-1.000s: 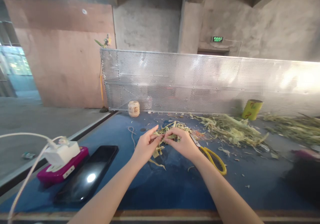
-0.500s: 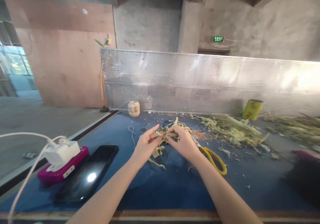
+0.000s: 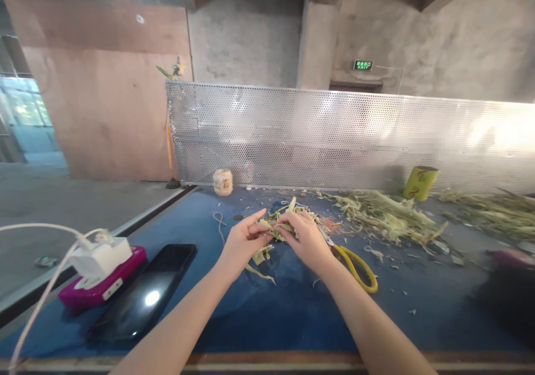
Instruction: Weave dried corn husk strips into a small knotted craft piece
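Both my hands meet over the middle of a blue table (image 3: 292, 313). My left hand (image 3: 242, 244) pinches one end of a strip of dried leaf (image 3: 278, 225), its forefinger stretched out. My right hand (image 3: 307, 238) pinches the other end of the same strip, fingers curled. Beneath and behind them lies a small heap of cut leaf scraps (image 3: 288, 212). Yellow-handled scissors (image 3: 355, 266) rest on the table just right of my right hand.
A black phone (image 3: 144, 291) and a magenta power bank with a white charger (image 3: 100, 266) lie at the left. Piles of dried husks (image 3: 388, 216) spread to the right. A twine spool (image 3: 223, 181) and a yellow cup (image 3: 420, 183) stand by the perforated metal screen (image 3: 334, 135).
My hands have lifted slightly and drawn closer together on the strip. My left forefinger has straightened out. Nothing else on the table has moved.
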Available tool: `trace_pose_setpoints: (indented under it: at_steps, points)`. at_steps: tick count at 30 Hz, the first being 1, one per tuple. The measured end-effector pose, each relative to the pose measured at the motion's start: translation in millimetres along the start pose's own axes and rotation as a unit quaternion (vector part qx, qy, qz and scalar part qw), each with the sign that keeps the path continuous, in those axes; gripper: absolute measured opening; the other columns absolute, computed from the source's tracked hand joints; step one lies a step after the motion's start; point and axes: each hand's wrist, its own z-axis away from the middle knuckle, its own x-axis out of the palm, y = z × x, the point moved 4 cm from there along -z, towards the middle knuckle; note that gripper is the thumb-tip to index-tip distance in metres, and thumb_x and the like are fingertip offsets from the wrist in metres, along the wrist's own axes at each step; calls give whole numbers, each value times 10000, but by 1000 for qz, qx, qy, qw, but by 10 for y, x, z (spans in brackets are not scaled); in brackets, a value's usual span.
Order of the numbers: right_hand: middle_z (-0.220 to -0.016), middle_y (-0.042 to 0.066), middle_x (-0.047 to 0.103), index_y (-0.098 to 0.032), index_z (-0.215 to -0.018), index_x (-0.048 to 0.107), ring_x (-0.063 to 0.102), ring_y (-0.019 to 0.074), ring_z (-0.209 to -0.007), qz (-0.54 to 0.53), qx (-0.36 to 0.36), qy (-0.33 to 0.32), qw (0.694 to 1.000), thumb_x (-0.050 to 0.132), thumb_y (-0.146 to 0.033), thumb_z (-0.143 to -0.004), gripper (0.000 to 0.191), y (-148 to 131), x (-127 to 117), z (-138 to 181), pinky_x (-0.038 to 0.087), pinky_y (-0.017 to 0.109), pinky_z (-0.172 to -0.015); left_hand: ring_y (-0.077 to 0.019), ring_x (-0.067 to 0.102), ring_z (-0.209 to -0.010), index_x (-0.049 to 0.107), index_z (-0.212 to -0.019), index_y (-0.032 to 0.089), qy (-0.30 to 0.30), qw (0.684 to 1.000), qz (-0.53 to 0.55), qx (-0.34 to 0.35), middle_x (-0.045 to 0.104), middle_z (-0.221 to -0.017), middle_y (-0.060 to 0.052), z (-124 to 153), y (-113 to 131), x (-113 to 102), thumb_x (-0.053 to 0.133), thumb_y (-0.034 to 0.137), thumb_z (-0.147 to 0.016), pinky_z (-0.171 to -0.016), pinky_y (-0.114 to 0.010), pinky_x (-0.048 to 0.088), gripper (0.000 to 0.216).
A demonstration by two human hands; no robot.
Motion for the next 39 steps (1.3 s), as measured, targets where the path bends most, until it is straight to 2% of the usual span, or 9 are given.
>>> trace_pose_setpoints:
  at_steps: [3,7,11,17,21,31,35,39]
  points:
    - [-784,21,635,-213,-820,533,535,155,-728,-14,-21,-1,1000,483,-221,-817,51,-22,-10,-6,353,300,-753,-170,609,-871,362,-1279,108,-2,1000,3,-3,694,-874,-44,-1,-6,-8,645,147,-634,-891,-351,418,705]
    - [-733,2,609,-209,-785,537,540,138,-687,-73,24,-7,997,500,-197,-781,40,5,10,-8,378,274,-702,-183,599,-926,334,-1296,111,-1,1000,-3,10,690,-928,-56,-4,0,-15,642,161,-644,-897,-347,421,723]
    - [-705,-8,578,-198,-759,518,538,123,-665,-153,72,-11,985,479,-195,-757,39,38,43,-9,402,239,-636,-207,584,-969,331,-1298,93,10,999,-36,19,699,-898,-55,0,14,-13,648,180,-644,-895,-357,428,732]
    - [-725,-14,562,-190,-720,464,549,113,-682,-228,118,-20,966,493,-178,-725,32,61,85,-10,423,230,-640,-207,593,-951,342,-1297,111,11,997,-61,45,691,-936,-63,-8,15,-29,641,212,-662,-905,-374,422,709]
    - [-760,-1,582,-188,-733,489,561,121,-709,-259,132,-20,957,522,-218,-729,44,68,87,-16,431,241,-661,-197,597,-934,331,-1301,111,13,997,-57,50,687,-949,-70,-11,20,-33,645,215,-659,-891,-360,432,722]
    - [-708,-2,570,-170,-731,552,526,118,-654,-300,175,-19,938,559,-259,-712,90,186,127,-30,419,257,-647,-157,617,-846,113,-1372,192,45,995,-2,93,662,-1013,-91,37,91,-15,648,166,-655,-804,-306,472,895]
    - [-721,1,566,-179,-831,542,535,124,-672,-328,180,2,927,566,-256,-714,142,211,142,-22,431,265,-648,-159,614,-827,77,-1376,181,42,993,3,109,655,-1010,-105,43,88,-13,640,165,-659,-788,-310,477,912]
    - [-785,17,575,-192,-985,561,554,134,-735,-346,171,-19,922,565,-258,-723,270,197,166,-26,446,284,-704,-146,594,-814,122,-1368,192,43,991,1,129,603,-1092,-118,31,90,-29,637,166,-659,-739,-285,485,877]
